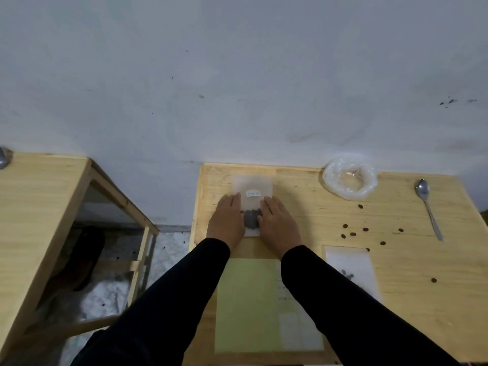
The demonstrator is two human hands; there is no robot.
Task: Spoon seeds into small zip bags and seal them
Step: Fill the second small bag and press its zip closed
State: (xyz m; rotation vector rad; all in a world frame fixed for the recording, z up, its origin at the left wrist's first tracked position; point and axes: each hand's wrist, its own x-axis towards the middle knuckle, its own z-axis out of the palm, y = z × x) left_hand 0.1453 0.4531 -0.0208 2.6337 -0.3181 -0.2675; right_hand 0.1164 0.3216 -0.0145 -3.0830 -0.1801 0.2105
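I'm looking down on both hands laid flat on the bag (253, 191), which lies at 12 o'clock from me, near the table's (396, 299) far edge. Left hand (226, 220) covers the bag's left side, right hand (277, 223) its right; fingers on both are straight and together, palms down, pressing rather than gripping. Between them I see the dark clump of seeds (251, 219) bunched in the bag's near end, and a small white label (253, 193) just beyond the fingertips. The bag's left edge runs close to the table's left edge, so there's little room out at 9 o'clock. At 2 o'clock the rolled-down plastic sack (349, 177) sits against the far edge, with the spoon (427, 207) well apart at 3 o'clock, bowl pointing away. Loose seeds (353, 234) dot the bare wood between. A second bag (351, 270) lies flat by my right sleeve, and a green sheet (245, 305) at 6 o'clock between the forearms.
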